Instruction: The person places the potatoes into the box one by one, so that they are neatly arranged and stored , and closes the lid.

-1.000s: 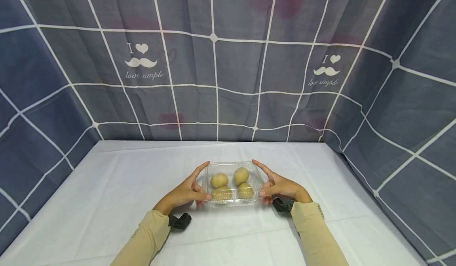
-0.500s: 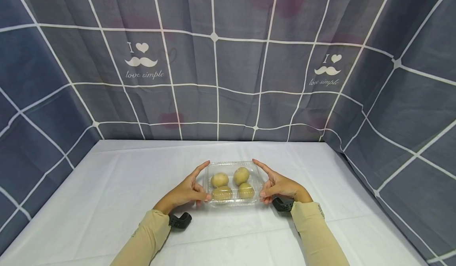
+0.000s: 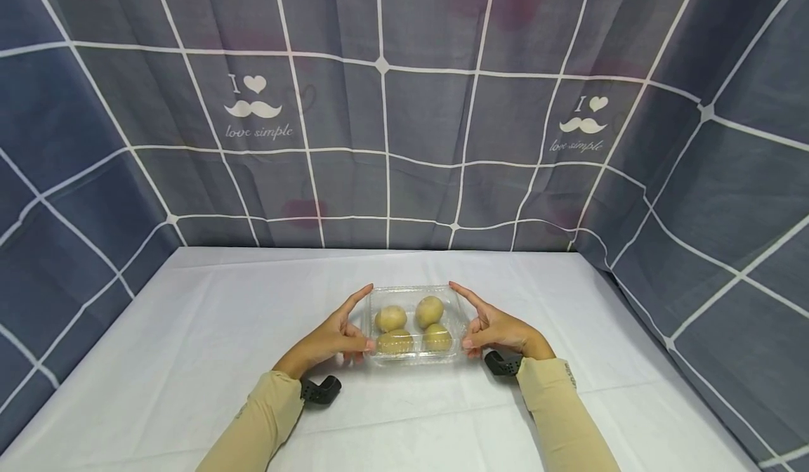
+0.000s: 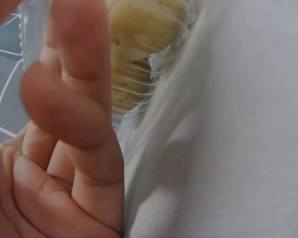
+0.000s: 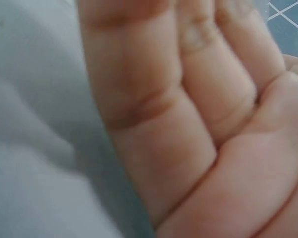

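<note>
A clear plastic container (image 3: 413, 359) sits in the middle of the white table in the head view. Several yellow potatoes (image 3: 429, 311) lie inside it. My left hand (image 3: 331, 335) grips its left side, index finger stretched to the far corner and thumb at the near one. On the right side, my right hand (image 3: 499, 329) holds it in the same way. The left wrist view shows the ribbed container wall (image 4: 159, 77) beyond the fingers, with potatoes (image 4: 144, 27) behind it. Fingers of the right hand (image 5: 188, 99) fill most of the right wrist view, where the container is mostly hidden.
A white cloth (image 3: 208, 359) covers the table. Grey-blue checked curtains (image 3: 417, 121) stand behind it and along both sides. A black wrist strap (image 3: 321, 390) is on the left wrist, and another black strap (image 3: 502, 364) on the right.
</note>
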A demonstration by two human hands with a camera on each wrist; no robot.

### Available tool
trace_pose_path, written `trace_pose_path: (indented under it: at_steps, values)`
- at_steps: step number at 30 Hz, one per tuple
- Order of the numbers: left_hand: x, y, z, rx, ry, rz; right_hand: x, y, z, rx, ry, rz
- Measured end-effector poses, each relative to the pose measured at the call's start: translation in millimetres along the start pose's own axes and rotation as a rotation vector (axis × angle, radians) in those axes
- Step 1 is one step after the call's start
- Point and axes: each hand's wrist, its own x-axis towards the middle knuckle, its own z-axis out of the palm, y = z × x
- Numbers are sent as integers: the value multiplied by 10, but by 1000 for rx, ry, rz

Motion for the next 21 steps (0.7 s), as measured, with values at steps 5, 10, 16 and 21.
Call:
trace_pose_path:
  at_steps: [5,10,16,21]
  values:
    - [5,11,-1,-4,15,-8,-24,-16,-14,-23,30,18]
    - [18,62,26,-1,44,-101,-81,-46,-38,-71,70,21]
    - [8,173,81,97,104,-157,-176,-101,-69,-186,145,8]
    - [-111,382,19,307,243,-145,-275,-140,-89,-336,284,17]
